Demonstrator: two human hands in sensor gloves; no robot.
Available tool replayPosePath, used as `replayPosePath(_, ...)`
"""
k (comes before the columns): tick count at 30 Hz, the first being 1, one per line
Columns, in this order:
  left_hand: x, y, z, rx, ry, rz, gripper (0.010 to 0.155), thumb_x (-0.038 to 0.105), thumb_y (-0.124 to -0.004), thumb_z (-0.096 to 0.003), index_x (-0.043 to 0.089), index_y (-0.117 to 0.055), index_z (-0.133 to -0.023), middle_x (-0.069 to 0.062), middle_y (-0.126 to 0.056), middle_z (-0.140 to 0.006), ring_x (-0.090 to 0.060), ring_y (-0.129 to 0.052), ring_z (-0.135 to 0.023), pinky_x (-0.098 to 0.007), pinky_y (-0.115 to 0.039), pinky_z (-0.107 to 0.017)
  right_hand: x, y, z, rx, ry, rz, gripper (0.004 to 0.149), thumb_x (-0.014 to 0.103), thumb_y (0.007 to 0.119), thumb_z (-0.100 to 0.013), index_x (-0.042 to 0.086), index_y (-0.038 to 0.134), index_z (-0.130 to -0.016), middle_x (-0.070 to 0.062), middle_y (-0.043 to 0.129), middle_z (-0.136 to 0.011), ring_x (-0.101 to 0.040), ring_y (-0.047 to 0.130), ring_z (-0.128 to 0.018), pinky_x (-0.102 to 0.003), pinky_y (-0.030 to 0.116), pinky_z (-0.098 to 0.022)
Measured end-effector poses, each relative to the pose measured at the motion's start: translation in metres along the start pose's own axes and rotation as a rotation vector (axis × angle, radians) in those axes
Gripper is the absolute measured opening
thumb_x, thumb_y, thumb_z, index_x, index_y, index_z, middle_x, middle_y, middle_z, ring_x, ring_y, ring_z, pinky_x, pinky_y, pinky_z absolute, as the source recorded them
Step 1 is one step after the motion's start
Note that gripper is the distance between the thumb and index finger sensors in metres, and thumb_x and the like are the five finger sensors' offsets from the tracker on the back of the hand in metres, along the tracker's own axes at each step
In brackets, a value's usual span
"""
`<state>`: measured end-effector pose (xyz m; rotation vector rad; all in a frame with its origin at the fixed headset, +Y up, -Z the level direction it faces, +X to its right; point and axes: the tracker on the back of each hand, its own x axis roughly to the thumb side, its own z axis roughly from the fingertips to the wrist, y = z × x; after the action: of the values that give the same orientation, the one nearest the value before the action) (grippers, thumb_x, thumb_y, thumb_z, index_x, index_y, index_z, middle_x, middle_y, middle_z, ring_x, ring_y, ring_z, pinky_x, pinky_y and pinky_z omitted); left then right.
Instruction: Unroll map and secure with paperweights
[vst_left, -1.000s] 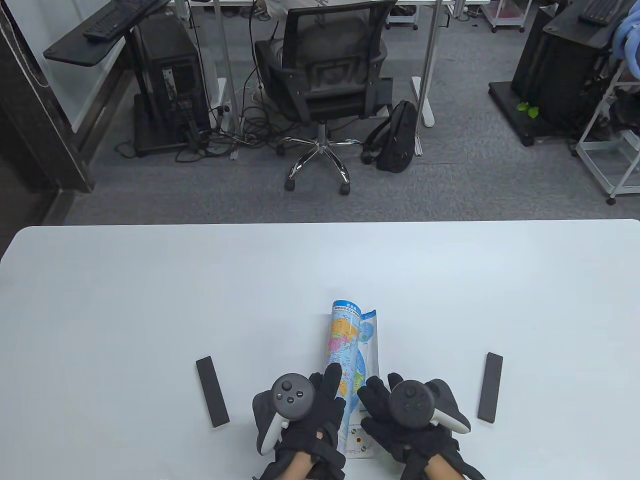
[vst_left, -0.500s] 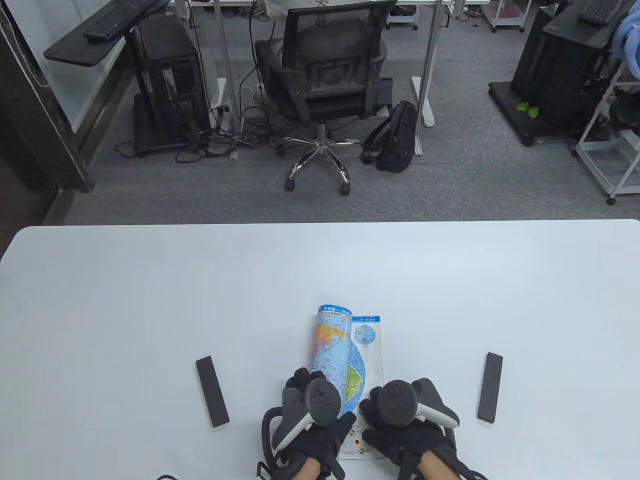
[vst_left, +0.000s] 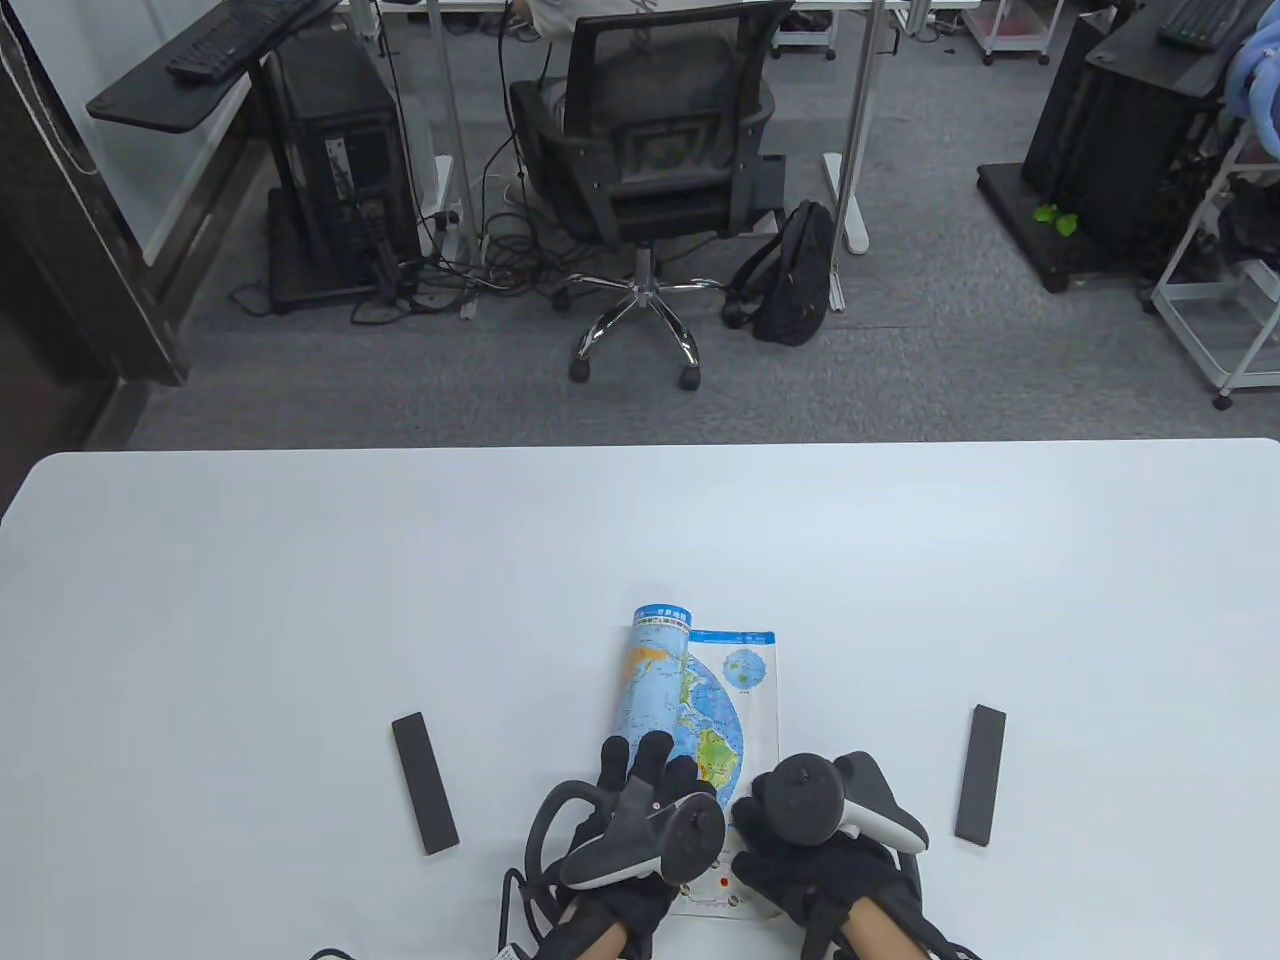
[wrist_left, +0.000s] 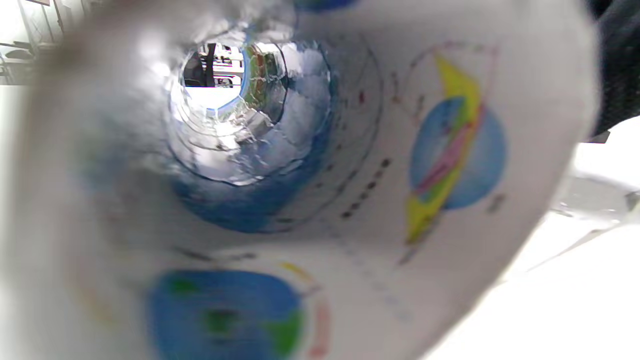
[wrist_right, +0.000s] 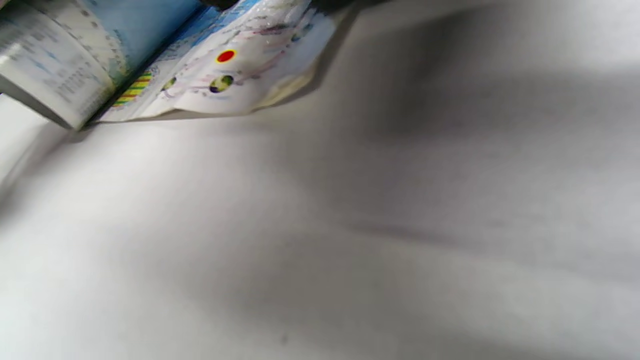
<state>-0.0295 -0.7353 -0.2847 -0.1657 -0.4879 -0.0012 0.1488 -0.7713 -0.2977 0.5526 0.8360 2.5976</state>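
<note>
World map (vst_left: 705, 700) near the table's front edge, centre, partly unrolled: flat strip on the right, still-rolled tube on the left, long axis running away from the front edge. Far end of the tube slightly raised, blue title band across it, characters too small to read. Inside of the roll (wrist_left: 240, 115) seen end-on in the left wrist view, blurred, printed globes on the paper. Near corner of the flat sheet (wrist_right: 225, 75) lifting a little off the table in the right wrist view, with a red dot and striped legend bars, text unreadable.

Left hand (vst_left: 640, 800) on the tube's near end, fingers (vst_left: 650, 755) extended and slightly spread over the roll. Right hand (vst_left: 800, 850) pressing the flat strip's near right corner; finger position hidden under the tracker, cannot tell.

Left paperweight (vst_left: 425, 783), a dark bar, well left of the map; right paperweight (vst_left: 980, 774) well to the right, both apart from the sheet. White table (vst_left: 300, 600) broad and bare leftward of the roll and toward the far edge.

Beyond the table: office chair (vst_left: 645, 150), black backpack (vst_left: 795, 275).
</note>
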Motion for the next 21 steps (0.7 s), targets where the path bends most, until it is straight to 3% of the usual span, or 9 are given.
replayPosePath(7,-0.031,-0.002,0.011,-0.038,0.146,0.162,0.067,0.049,-0.064,-0.0566,0.020,-0.039,-0.112,-0.014,-0.029,-0.117,-0.049,-0.042,-0.102,-0.064,-0.040,-0.069,-0.018,-0.012,0.006,-0.043,0.083,-0.032,0.058,0.030,0.061,-0.060,-0.005,0.042,-0.101,-0.028,0.018,-0.105,-0.057,0.007,-0.086,-0.070,0.011,-0.052)
replayPosePath(13,-0.052,-0.023,0.012,-0.148,0.264,0.312,0.083,0.059,-0.058,-0.0558,0.006,-0.021,-0.109,-0.031,-0.018,-0.111,-0.055,-0.037,-0.100,-0.068,-0.037,-0.067,-0.032,-0.015,0.010,-0.070,0.106,-0.090,0.058,0.030,0.062,-0.060,-0.005,0.042,-0.102,-0.028,0.017,-0.105,-0.057,0.008,-0.086,-0.070,0.011,-0.052)
replayPosePath(16,-0.052,-0.026,0.012,-0.157,0.269,0.318,0.087,0.062,-0.055,-0.0554,0.003,-0.015,-0.107,-0.034,-0.014,-0.108,-0.056,-0.033,-0.099,-0.069,-0.034,-0.066,-0.030,-0.014,0.010,-0.065,0.107,-0.069,0.060,0.031,0.062,-0.060,-0.006,0.040,-0.102,-0.030,0.016,-0.105,-0.058,0.008,-0.086,-0.070,0.011,-0.052)
replayPosePath(21,-0.046,-0.023,0.009,-0.132,0.268,0.233,0.087,0.053,-0.062,-0.0566,0.005,-0.008,-0.104,-0.035,-0.013,-0.108,-0.056,-0.032,-0.099,-0.069,-0.034,-0.066,-0.027,-0.015,0.009,-0.067,0.120,-0.028,0.060,0.032,0.062,-0.060,-0.007,0.041,-0.101,-0.030,0.018,-0.105,-0.057,0.008,-0.086,-0.070,0.011,-0.052)
